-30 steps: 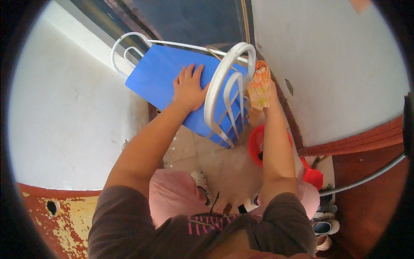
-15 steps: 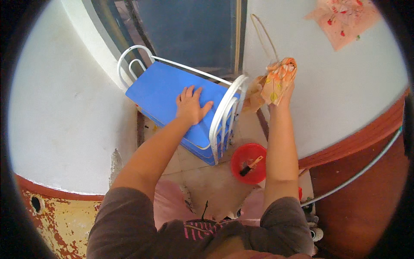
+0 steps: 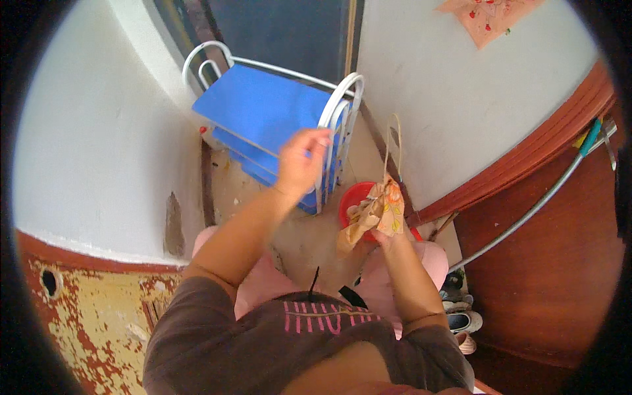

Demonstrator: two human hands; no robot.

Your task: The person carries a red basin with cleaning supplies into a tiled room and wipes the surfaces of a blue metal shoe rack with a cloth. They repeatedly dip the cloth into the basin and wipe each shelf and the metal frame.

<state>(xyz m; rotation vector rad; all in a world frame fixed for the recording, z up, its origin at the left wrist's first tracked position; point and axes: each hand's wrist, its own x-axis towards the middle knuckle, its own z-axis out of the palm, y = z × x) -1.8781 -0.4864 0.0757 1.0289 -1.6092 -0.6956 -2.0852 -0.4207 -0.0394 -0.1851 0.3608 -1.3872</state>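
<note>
Cloth (image 3: 394, 209) is gripped in the right hand (image 3: 384, 236), fingers mostly hidden by it, overlapping the red basin (image 3: 348, 195) from here. The left hand (image 3: 301, 163) half curls its fingers beside a white rail (image 3: 331, 100); touching or not, I can't tell. Ahead, the blue-shelved rack (image 3: 263, 105) stands near dark glass (image 3: 283, 36)

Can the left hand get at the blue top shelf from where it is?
Probably yes. The left hand looks empty and is near the blue top shelf, whose near long side has no rail; it should keep left of the white hoop.
</note>
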